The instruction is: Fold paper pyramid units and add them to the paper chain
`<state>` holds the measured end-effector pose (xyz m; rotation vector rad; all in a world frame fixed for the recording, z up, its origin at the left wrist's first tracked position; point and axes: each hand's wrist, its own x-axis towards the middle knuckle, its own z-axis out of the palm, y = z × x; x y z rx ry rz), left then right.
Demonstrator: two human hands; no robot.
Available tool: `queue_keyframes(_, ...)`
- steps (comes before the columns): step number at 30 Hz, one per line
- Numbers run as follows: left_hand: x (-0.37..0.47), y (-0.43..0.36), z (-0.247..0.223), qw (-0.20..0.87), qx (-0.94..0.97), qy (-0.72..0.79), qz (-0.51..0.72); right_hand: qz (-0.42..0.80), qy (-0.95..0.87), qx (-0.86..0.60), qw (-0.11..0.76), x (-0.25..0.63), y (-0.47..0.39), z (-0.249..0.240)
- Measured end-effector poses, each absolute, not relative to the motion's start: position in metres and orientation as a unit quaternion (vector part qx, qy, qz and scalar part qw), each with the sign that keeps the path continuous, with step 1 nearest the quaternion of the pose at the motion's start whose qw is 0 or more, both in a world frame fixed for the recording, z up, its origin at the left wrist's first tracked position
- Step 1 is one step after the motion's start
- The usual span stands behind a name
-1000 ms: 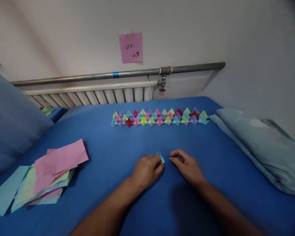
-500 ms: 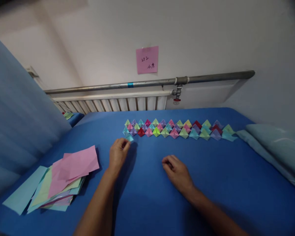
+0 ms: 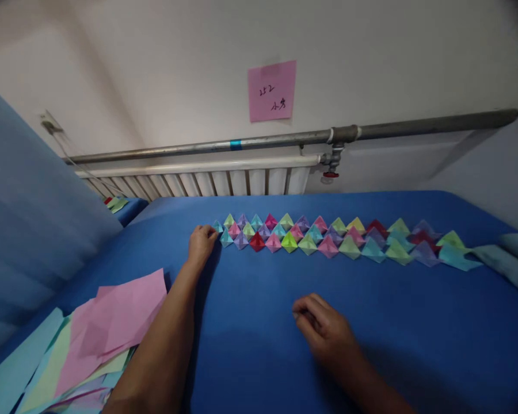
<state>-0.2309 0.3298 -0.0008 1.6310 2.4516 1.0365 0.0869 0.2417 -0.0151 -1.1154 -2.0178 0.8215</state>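
My left hand [image 3: 202, 244] reaches to the left end of several rows of folded paper pieces [image 3: 273, 242]. Its fingertips are closed on a small light-blue folded paper piece [image 3: 218, 226], which sits against the row ends. The pieces are small pointed diamonds in green, pink, red, purple, blue and yellow, set edge to edge across the blue surface. Lower down and to the right, my right hand [image 3: 323, 328] is held with its fingers curled in against the thumb. Nothing shows between them, and it is apart from the paper.
A loose pile of coloured paper sheets [image 3: 116, 313] lies at the lower left, partly behind my left forearm. A light-blue cloth [image 3: 511, 261] is at the right. Behind the blue surface [image 3: 246, 333] run a radiator [image 3: 218, 183] and a metal pipe [image 3: 172, 150]. A blue curtain [image 3: 30, 224] hangs left.
My left hand has carried the light-blue folded piece from below the rows up to their left end. The view has shifted closer; my right hand stays curled.
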Motion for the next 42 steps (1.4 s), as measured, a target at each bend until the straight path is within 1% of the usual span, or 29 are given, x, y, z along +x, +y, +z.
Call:
queue_keyframes(9, -0.236, 0.337, -0.017, 0.051, 0.52, 0.772, 0.361, 0.303, -0.783, -0.436, 0.324, 0.086, 0.242, -0.011)
queue_keyframes(30, -0.237, 0.338, -0.024, 0.061, 0.514, 0.75, 0.411, 0.3, -0.784, -0.433, 0.327, 0.086, 0.243, -0.013)
queue_keyframes(37, -0.238, 0.335, -0.02, 0.014, 0.486, 0.755, 0.44, 0.295, -0.782, -0.437, 0.331, 0.085, 0.243, -0.015)
queue_keyframes(42, -0.215, 0.326, 0.001, -0.034, 0.515, 0.724, 0.458, 0.31, -0.775, -0.438, 0.335, 0.084, 0.242, -0.013)
